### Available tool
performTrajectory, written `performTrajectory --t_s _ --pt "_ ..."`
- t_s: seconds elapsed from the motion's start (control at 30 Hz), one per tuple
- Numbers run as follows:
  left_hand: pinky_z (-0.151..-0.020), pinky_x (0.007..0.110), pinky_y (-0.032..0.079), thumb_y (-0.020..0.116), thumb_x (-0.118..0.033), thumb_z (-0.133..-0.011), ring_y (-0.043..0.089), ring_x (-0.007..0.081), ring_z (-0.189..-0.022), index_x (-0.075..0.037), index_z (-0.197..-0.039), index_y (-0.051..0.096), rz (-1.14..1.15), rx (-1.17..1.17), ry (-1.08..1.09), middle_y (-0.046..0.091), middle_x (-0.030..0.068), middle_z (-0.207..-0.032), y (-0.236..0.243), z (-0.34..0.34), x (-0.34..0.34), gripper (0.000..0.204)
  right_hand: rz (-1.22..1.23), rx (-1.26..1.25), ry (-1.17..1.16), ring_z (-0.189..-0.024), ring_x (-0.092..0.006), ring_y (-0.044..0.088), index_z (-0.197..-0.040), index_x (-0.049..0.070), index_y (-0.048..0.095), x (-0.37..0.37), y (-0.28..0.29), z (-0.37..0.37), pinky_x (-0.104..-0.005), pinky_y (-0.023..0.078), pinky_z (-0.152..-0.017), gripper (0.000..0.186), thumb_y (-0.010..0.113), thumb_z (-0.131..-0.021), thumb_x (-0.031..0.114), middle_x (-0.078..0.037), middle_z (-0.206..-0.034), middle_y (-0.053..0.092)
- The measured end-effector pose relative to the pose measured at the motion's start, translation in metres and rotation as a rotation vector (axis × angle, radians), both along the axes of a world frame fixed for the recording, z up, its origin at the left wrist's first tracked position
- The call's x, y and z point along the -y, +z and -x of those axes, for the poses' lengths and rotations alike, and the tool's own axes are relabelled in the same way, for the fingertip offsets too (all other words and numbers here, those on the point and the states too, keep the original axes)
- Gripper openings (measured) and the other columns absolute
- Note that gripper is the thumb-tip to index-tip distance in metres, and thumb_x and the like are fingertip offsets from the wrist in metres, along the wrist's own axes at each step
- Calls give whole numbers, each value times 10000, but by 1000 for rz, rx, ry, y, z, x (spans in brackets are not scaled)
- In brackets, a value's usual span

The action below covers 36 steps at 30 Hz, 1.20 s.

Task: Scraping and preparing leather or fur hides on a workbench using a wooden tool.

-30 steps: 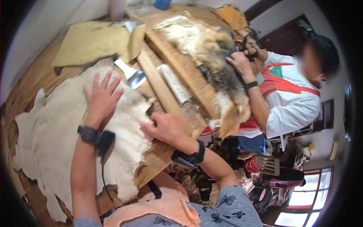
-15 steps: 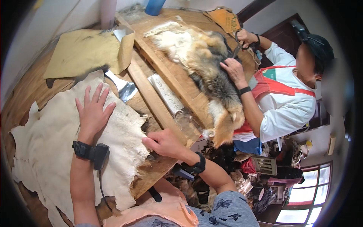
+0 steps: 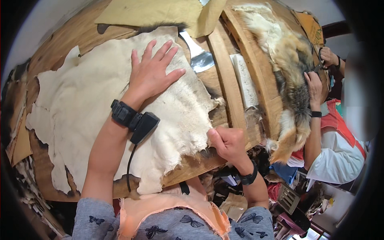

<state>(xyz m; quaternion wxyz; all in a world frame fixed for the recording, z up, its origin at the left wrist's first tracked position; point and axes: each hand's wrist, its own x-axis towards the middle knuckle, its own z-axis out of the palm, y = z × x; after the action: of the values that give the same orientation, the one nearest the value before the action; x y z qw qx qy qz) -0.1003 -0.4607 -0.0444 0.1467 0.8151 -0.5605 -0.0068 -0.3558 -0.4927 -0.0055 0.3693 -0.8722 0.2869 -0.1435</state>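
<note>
A pale cream hide [image 3: 76, 108], ragged at its edges, lies spread on the wooden table, with dark fur peeking out beneath it. My left hand [image 3: 152, 68] rests flat on the hide's upper part, fingers apart. At the hide's right edge, my right hand [image 3: 227, 144] is closed with thumb and curled fingers gripping the hide. A metal scraper [image 3: 202, 61] with a white handle sits just beyond the hide, next to a long wooden board [image 3: 224, 84].
A yellow sheet [image 3: 152, 14] lies at the top. Another board [image 3: 252, 60] and a white bar [image 3: 245, 82] run rightward of the scraper. A co-worker at the right handles scissors [image 3: 320, 60] over a tan-grey fur pelt [image 3: 292, 92]. Piled materials [image 3: 288, 198] are below the table edge.
My view has turned away from the co-worker toward the hide, shifting things in the picture. My left hand stays spread; my right hand has closed further on the hide's edge.
</note>
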Motion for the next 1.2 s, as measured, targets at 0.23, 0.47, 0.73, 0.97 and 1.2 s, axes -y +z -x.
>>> performTrajectory --t_s 0.23,0.47,0.73,0.97,1.2 --pt "-1024 588 100 433 -551 -824 175 254 -1324 -204 -1329 369 -5 45 17 284 -26 -1419 -10 1 0 616 136 -167 -195 -387 -229 441 -559 6 472 0 25 68 -324 349 -416 290 561 -815 107 -131 -476 420" --pt "-1020 596 85 420 -550 -834 171 247 -1326 -214 -1332 363 3 74 16 275 -23 -1424 -11 0 2 603 -100 -159 -225 -425 -171 495 -780 -5 583 -5 32 62 -290 392 -446 181 528 -857 149 -105 -518 498" --pt "-1023 594 91 427 -529 -831 172 256 -1324 -194 -1320 394 -2 -3 12 288 -13 -1418 1 3 0 594 -444 -202 -258 -445 -62 476 -991 1 586 42 45 -31 -218 364 -418 252 483 -892 209 -19 -568 554" --pt "-1022 592 99 419 -541 -823 170 265 -1327 -192 -1335 364 -25 -7 2 289 -11 -1418 -5 0 -2 622 -336 -535 -144 -471 -75 466 -836 3 616 56 25 -54 -229 377 -438 308 539 -867 300 -21 -562 534" --pt "-1048 478 155 524 -320 -830 217 313 -1308 -101 -1325 375 -12 -25 -67 337 80 -1391 1 -5 -3 561 50 -133 -106 -601 -322 564 -697 18 620 39 10 -34 -387 466 -602 232 518 -724 226 -199 -671 576"
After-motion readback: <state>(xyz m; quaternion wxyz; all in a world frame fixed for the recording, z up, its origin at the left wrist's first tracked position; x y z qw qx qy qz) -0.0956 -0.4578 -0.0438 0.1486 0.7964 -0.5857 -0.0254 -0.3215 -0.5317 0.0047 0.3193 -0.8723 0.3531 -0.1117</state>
